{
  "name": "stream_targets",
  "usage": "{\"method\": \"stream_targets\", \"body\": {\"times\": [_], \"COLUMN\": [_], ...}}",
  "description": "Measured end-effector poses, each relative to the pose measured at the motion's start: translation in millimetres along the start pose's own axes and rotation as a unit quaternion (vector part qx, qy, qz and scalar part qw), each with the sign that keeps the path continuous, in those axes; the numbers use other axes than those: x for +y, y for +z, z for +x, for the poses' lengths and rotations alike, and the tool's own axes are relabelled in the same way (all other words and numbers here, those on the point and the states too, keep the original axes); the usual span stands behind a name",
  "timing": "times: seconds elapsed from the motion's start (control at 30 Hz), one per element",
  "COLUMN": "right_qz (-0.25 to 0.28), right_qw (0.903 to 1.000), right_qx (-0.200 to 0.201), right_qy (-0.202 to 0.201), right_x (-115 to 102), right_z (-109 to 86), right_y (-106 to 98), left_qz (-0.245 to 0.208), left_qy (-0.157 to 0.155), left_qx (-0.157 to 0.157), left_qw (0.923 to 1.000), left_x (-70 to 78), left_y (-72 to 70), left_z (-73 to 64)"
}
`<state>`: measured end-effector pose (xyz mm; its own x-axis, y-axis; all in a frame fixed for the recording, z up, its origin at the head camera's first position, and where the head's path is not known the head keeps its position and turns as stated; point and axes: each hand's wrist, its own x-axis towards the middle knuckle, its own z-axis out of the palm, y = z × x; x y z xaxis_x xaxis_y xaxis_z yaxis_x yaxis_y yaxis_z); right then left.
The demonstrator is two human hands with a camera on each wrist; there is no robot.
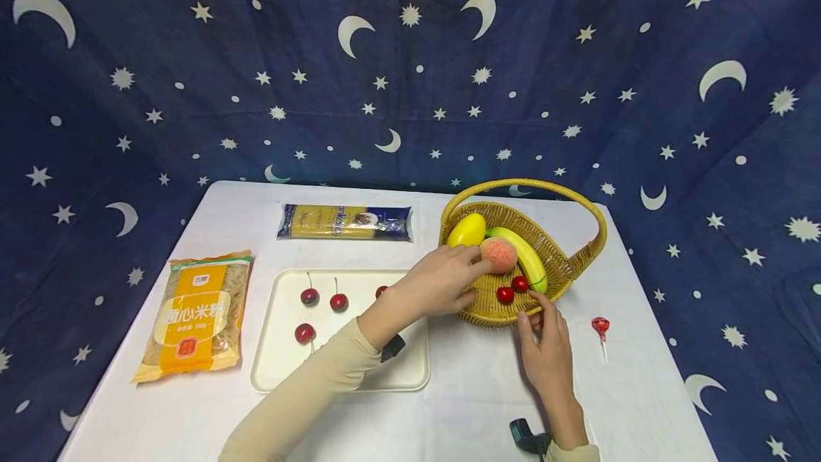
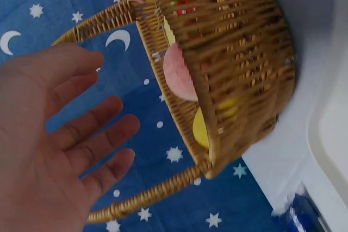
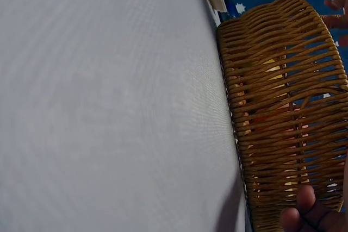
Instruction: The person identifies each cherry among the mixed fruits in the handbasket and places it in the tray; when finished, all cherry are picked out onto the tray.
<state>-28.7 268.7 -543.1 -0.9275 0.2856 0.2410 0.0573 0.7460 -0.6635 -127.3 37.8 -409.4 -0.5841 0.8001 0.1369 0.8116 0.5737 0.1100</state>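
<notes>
A wicker basket [image 1: 580, 262] with an arched handle stands at the table's right, holding a yellow fruit [image 1: 467, 229], a peach [image 1: 498, 257], a banana [image 1: 527, 257] and two cherries [image 1: 505, 295]. My left hand [image 1: 442, 280] reaches over its left side, fingers near the peach in the head view. The left wrist view shows that hand [image 2: 70, 118] with fingers spread loosely and nothing in the palm. At the front right rim, my right hand [image 1: 548, 351] holds the basket between thumb and fingers. Its fingertips [image 3: 306, 196] show against the woven wall in the right wrist view.
Left of the basket lies a white tray [image 1: 272, 358] with several cherries [image 1: 338, 302], partly covered by my left arm. Behind it is a spaghetti pack [image 1: 346, 222]. An orange noodle bag [image 1: 199, 316] lies at far left, a red lollipop [image 1: 600, 325] at right.
</notes>
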Motion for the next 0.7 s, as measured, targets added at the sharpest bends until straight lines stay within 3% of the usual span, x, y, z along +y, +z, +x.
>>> {"method": "stream_targets", "body": {"times": [0.43,0.7], "right_qz": [0.002,0.001], "right_qw": [1.0000,1.0000], "right_qx": [-0.003,0.000], "right_qy": [-0.002,-0.007], "right_x": [1.7,1.6], "right_z": [0.1,-0.7], "right_y": [1.2,0.9], "left_qz": [0.036,0.047], "left_qy": [0.025,0.026], "left_qx": [-0.039,-0.095], "left_qw": [0.9983,0.9940], "left_x": [10.6,16.4], "left_y": [16.0,27.1], "left_z": [39.9,68.8]}}
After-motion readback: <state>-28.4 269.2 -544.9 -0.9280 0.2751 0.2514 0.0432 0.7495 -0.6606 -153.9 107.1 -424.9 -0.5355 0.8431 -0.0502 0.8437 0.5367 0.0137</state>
